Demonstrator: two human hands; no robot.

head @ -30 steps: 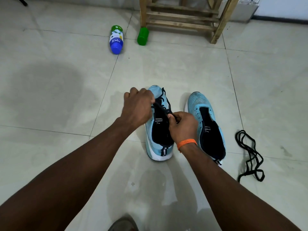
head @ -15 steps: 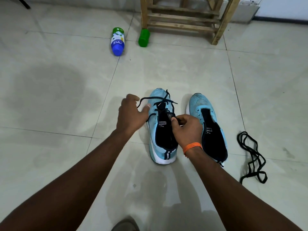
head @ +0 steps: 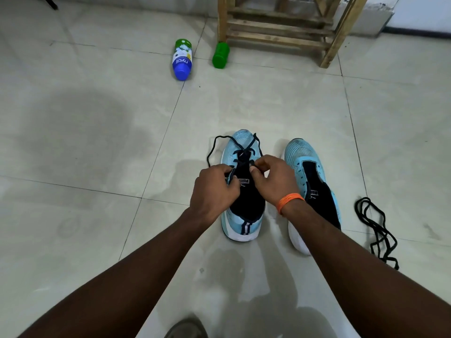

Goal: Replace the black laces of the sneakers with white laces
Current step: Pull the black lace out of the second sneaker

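Black lace (head: 243, 151): partly threaded in the left-side sneaker (head: 244, 223) on the floor (head: 97, 215), pinched by left hand (head: 214, 191) and right hand (head: 271, 181). Jamming at an eyelet could be caused by uneven pulling.

Left hand (head: 214, 189), right hand (head: 271, 181) pinch black lace (head: 244, 152) on one sneaker (head: 240, 140) — other sneaker (head: 299, 152) beside, loose lace (head: 377, 228) nearby.

This looks like a room in a home. The floor (head: 97, 215) is made of big, pale, shiny tiles with thin dark lines between them. At the floor's far edge a wooden rack (head: 275, 32) stands close to a white wall (head: 419, 11). A blue and white bottle (head: 182, 60) and a green bottle (head: 220, 55) lie near the rack's left leg. Blue sneakers (head: 300, 152) sit on the tiles.
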